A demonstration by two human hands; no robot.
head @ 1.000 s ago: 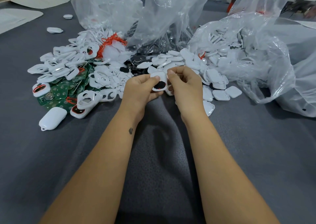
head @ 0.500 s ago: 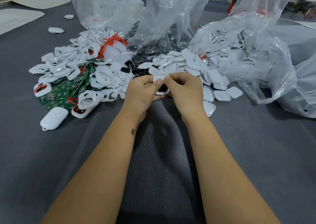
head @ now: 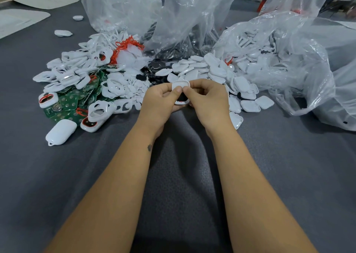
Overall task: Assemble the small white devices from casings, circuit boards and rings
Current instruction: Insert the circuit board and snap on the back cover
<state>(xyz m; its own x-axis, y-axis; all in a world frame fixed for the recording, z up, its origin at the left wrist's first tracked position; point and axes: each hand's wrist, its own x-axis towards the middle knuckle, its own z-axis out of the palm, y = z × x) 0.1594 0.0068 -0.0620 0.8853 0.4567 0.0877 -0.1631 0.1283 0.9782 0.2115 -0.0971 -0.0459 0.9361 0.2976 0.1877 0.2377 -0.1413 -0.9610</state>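
Now, both hands: the left hand [head: 159, 100] and right hand [head: 207, 100] are meeting just in front of the parts heaps, thumbs side by side, fingers curled round one small white device [head: 180, 92].
Left hand: it is pinching the device from the left, thumb pressing on the upper casing.
Right hand: it is pinching the same piece from the right, thumb tip touching the left thumb tip.
Device: it is being held off the grey cloth [head: 173, 175], between the two hands; a dark opening and a sliver of red are showing below the thumbs.
Change: a second ago the dark round opening was showing plainly and the thumbs were apart; now a white cover is lying over the upper part and both thumbs are bearing down on it.
Meaning: the casing halves are probably being pressed shut, so this unit looks close to done; whether the seam has closed, I cannot tell.
Green circuit boards [head: 77, 100]: lying in the heap on the left, among open white frames [head: 100, 110].
Loose white covers [head: 250, 106]: spilling from the clear bag [head: 289, 63] on the right.
Finished-looking device [head: 61, 132]: resting alone, near the left heap.
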